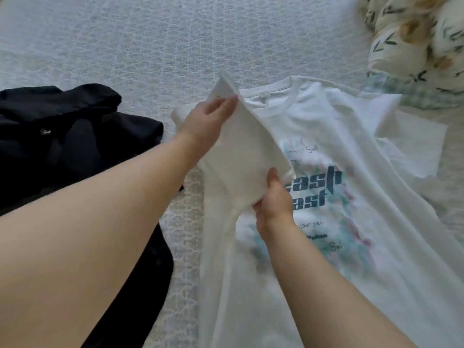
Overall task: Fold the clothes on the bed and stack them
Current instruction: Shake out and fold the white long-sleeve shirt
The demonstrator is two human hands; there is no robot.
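Both hands pinched the white printed cotton T-shirt's left sleeve; your uneven pull risked skewing the fold.

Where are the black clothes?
In the head view the black clothes lie heaped on the bed's left side, beside the white T-shirt and partly under the person's left forearm.

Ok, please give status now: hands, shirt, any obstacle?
Left hand and right hand grip the white T-shirt sleeve, lifted. Black clothes lie beside it, apart.
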